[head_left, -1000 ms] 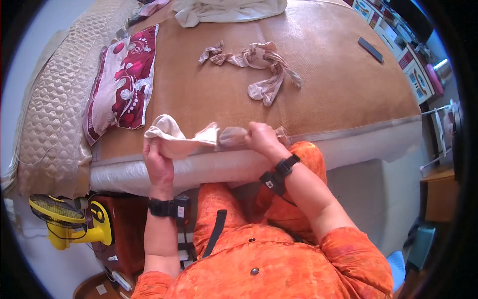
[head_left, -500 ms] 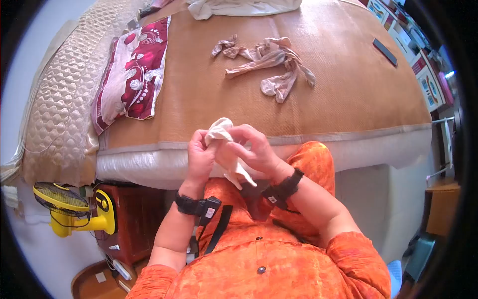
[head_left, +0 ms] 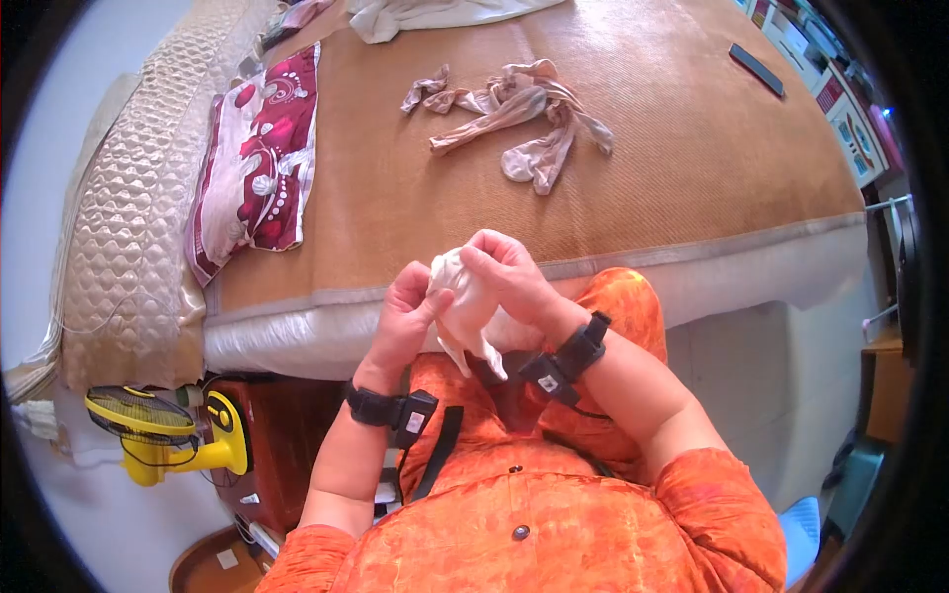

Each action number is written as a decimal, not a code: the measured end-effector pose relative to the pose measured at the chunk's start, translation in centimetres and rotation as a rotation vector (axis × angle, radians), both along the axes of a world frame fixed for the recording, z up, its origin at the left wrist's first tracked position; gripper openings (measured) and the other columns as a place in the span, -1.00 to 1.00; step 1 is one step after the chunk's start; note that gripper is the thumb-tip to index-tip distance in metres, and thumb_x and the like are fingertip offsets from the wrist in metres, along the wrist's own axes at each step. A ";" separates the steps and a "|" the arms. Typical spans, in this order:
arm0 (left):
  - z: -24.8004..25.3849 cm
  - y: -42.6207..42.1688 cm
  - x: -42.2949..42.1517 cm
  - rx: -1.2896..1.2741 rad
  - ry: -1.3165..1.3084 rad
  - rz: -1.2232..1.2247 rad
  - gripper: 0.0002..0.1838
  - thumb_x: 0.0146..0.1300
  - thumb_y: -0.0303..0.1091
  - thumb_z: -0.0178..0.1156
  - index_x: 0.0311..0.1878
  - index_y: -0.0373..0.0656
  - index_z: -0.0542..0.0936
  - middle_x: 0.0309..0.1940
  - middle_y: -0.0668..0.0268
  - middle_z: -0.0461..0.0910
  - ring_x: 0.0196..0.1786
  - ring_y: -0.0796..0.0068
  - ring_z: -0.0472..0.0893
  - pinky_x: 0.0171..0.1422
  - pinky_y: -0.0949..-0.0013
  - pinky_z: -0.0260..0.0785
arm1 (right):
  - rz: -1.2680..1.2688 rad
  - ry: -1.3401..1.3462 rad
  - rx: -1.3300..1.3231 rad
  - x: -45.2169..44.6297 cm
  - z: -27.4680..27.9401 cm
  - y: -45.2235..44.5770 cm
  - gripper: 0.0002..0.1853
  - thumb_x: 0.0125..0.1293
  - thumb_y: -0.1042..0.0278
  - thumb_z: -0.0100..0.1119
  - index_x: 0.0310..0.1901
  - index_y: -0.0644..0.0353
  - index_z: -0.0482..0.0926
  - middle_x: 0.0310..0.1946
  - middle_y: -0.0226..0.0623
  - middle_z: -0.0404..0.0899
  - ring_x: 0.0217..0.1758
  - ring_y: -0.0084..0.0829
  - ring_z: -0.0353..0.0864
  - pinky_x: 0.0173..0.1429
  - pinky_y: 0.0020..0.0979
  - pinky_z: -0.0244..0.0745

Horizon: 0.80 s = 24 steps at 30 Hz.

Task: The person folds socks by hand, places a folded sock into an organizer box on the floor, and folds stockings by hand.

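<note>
A small white sock-like cloth (head_left: pixel 473 314) hangs between my hands above my lap, two narrow ends dangling from its lower side. My left hand (head_left: pixel 407 308) pinches its left edge near the top. The fingers of my right hand (head_left: pixel 509 277) are closed on its upper right edge. Beyond my hands, several crumpled pinkish-beige socks (head_left: pixel 539 109) lie in a loose heap on the woven mat (head_left: pixel 395 212) that covers the bed.
A maroon-and-white pillow (head_left: pixel 262 163) lies at the left of the bed, by a quilted cover (head_left: pixel 138 232). A dark phone-like object (head_left: pixel 756 70) rests at the far right. White fabric (head_left: pixel 445 15) is at the back. A yellow fan (head_left: pixel 222 435) stands lower left.
My right hand has risen to the cloth's top edge, and my left hand has shifted slightly lower. The cloth is now spread wider between them. The view has tilted slightly.
</note>
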State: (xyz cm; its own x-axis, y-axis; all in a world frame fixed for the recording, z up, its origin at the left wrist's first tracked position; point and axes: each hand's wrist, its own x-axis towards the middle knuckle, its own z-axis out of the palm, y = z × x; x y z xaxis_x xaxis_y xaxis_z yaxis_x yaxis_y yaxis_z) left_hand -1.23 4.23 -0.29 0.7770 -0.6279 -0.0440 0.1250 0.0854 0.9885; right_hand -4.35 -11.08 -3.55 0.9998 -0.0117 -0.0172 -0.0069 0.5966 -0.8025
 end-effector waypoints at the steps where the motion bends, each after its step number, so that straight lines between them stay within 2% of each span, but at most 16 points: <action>1: 0.2 0.0 -0.2 0.002 -0.001 -0.002 -0.90 0.13 -0.47 0.13 -0.39 -0.16 0.39 -0.45 0.50 0.44 -0.34 0.75 0.38 -0.23 0.63 0.26 | -0.025 -0.001 0.057 -0.1 0.2 0.3 -0.85 0.23 0.30 0.02 -0.41 0.17 0.44 -0.50 -0.56 0.42 -0.43 -0.75 0.33 -0.37 -0.65 0.30; 3: 0.5 0.0 -0.8 -0.153 0.195 0.031 -0.91 0.19 -0.40 0.07 -0.38 -0.14 0.38 -0.42 0.49 0.41 -0.33 0.74 0.36 -0.23 0.62 0.24 | -0.050 -0.002 0.115 -0.1 0.3 0.5 -0.86 0.24 0.31 0.01 -0.41 0.16 0.42 -0.50 -0.57 0.41 -0.44 -0.75 0.32 -0.37 -0.65 0.29; 4: 0.7 -0.2 -0.9 -0.151 0.194 0.032 -0.91 0.19 -0.40 0.07 -0.38 -0.14 0.38 -0.42 0.49 0.41 -0.33 0.74 0.36 -0.23 0.62 0.24 | -0.079 -0.024 0.115 0.0 0.2 0.6 -0.86 0.25 0.32 -0.02 -0.41 0.15 0.41 -0.51 -0.57 0.40 -0.44 -0.75 0.32 -0.37 -0.65 0.29; 6: 1.0 -0.6 -0.9 -0.404 0.235 -0.044 -0.88 0.23 -0.35 0.01 -0.39 -0.14 0.36 -0.40 0.48 0.39 -0.32 0.74 0.34 -0.23 0.63 0.22 | -0.109 -0.049 0.113 0.3 -0.1 0.5 -0.87 0.27 0.32 -0.05 -0.41 0.13 0.40 -0.51 -0.57 0.38 -0.45 -0.75 0.31 -0.38 -0.65 0.28; 7: 1.4 -0.7 -0.9 -0.404 0.235 -0.045 -0.88 0.23 -0.35 0.01 -0.39 -0.14 0.36 -0.40 0.48 0.39 -0.32 0.74 0.34 -0.23 0.63 0.22 | -0.157 -0.022 0.135 0.5 -0.3 0.1 -0.86 0.28 0.32 -0.07 -0.42 0.13 0.39 -0.52 -0.57 0.38 -0.46 -0.74 0.31 -0.38 -0.65 0.28; 9: 2.4 -0.9 -0.8 -0.236 0.029 -0.078 -0.87 0.24 -0.32 0.00 -0.37 -0.14 0.35 -0.38 0.45 0.38 -0.31 0.74 0.33 -0.22 0.64 0.22 | -0.195 -0.034 0.195 0.6 -0.4 -0.5 -0.83 0.30 0.31 -0.11 -0.43 0.12 0.38 -0.54 -0.55 0.37 -0.47 -0.73 0.31 -0.40 -0.64 0.28; 10: 2.3 -1.0 -0.9 -0.239 0.028 -0.073 -0.87 0.24 -0.32 0.00 -0.37 -0.14 0.35 -0.38 0.45 0.38 -0.31 0.74 0.33 -0.22 0.64 0.22 | -0.190 -0.034 0.192 0.6 -0.3 -0.3 -0.83 0.30 0.31 -0.11 -0.43 0.12 0.38 -0.54 -0.55 0.37 -0.47 -0.73 0.31 -0.40 -0.64 0.28; 12: 1.5 -1.5 -1.1 -0.159 0.198 0.032 -0.81 0.20 -0.26 0.07 -0.33 -0.15 0.33 -0.39 0.45 0.37 -0.34 0.73 0.33 -0.25 0.62 0.23 | -0.222 0.001 0.240 0.7 0.1 0.2 -0.82 0.30 0.30 -0.10 -0.44 0.12 0.37 -0.54 -0.56 0.37 -0.47 -0.74 0.30 -0.41 -0.65 0.27; 13: 0.7 -1.6 -0.7 -0.148 0.145 0.001 -0.77 0.17 -0.25 0.11 -0.25 -0.17 0.33 -0.35 0.41 0.41 -0.31 0.71 0.38 -0.21 0.58 0.28 | -0.225 -0.003 0.242 0.8 -0.2 0.4 -0.82 0.30 0.30 -0.10 -0.44 0.12 0.37 -0.54 -0.56 0.37 -0.47 -0.74 0.30 -0.41 -0.65 0.27; 14: 0.2 -1.8 -0.6 -0.147 0.143 -0.005 -0.77 0.17 -0.25 0.11 -0.25 -0.17 0.33 -0.35 0.41 0.41 -0.31 0.71 0.38 -0.21 0.58 0.28 | -0.267 0.016 0.189 1.0 -1.0 0.7 -0.82 0.30 0.30 -0.10 -0.44 0.12 0.37 -0.54 -0.56 0.37 -0.47 -0.75 0.29 -0.41 -0.65 0.27; 16: 1.1 -3.1 -1.1 0.091 0.094 0.149 -0.74 0.16 -0.27 0.12 -0.18 -0.19 0.36 -0.29 0.36 0.46 -0.26 0.68 0.43 -0.15 0.56 0.32 | -0.311 0.043 0.139 1.0 -1.8 1.0 -0.82 0.30 0.29 -0.10 -0.45 0.12 0.37 -0.54 -0.57 0.36 -0.46 -0.76 0.28 -0.41 -0.66 0.27; 17: 1.0 -3.1 -1.0 0.071 0.115 0.140 -0.78 0.19 -0.35 0.07 -0.14 -0.22 0.38 -0.23 0.32 0.48 -0.19 0.64 0.46 -0.10 0.55 0.33 | -0.312 0.020 0.103 1.1 -2.1 1.1 -0.81 0.30 0.27 -0.10 -0.44 0.13 0.38 -0.54 -0.57 0.37 -0.47 -0.76 0.28 -0.42 -0.65 0.27; 19: 0.6 -2.9 -0.7 0.033 0.129 0.134 -0.80 0.22 -0.35 0.02 -0.13 -0.22 0.38 -0.20 0.31 0.48 -0.17 0.60 0.46 -0.06 0.51 0.33 | -0.310 -0.005 0.068 1.1 -1.8 1.1 -0.80 0.30 0.26 -0.09 -0.44 0.13 0.39 -0.54 -0.57 0.37 -0.48 -0.77 0.28 -0.43 -0.65 0.28; 22: 0.0 -2.9 -0.5 -0.057 0.169 0.132 -0.81 0.28 -0.32 -0.08 -0.14 -0.21 0.40 -0.18 0.28 0.48 -0.15 0.53 0.48 -0.03 0.45 0.35 | -0.187 0.070 0.130 0.7 -1.2 1.0 -0.78 0.30 0.22 -0.10 -0.39 0.16 0.42 -0.49 -0.50 0.44 -0.47 -0.71 0.38 -0.40 -0.61 0.34; 24: 0.1 -3.0 -0.5 -0.116 0.192 0.137 -0.79 0.30 -0.30 -0.13 -0.15 -0.20 0.41 -0.19 0.26 0.50 -0.15 0.50 0.50 -0.03 0.43 0.37 | -0.115 0.087 0.290 0.7 -0.9 0.8 -0.74 0.30 0.18 -0.13 -0.33 0.21 0.44 -0.44 -0.42 0.49 -0.43 -0.65 0.44 -0.35 -0.57 0.39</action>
